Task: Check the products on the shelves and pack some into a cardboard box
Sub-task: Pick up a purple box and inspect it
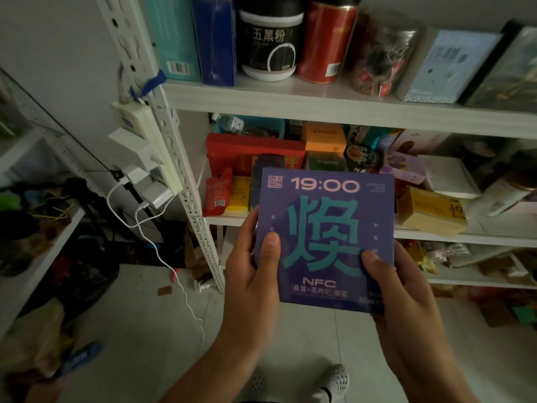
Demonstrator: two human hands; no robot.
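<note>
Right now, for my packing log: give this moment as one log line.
phase: checking product | left hand: grips purple box, left edge | right hand: grips box, lower right corner | cardboard box: not in view

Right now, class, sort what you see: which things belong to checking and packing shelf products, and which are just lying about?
Job:
purple box, gripped by left hand and right hand
black jar and red tin on the upper shelf
yellow box on the shelf below

Lying about:
power strip and chargers on the rack post

box (325,239) before shelves (348,104), between hands (255,274)
</note>
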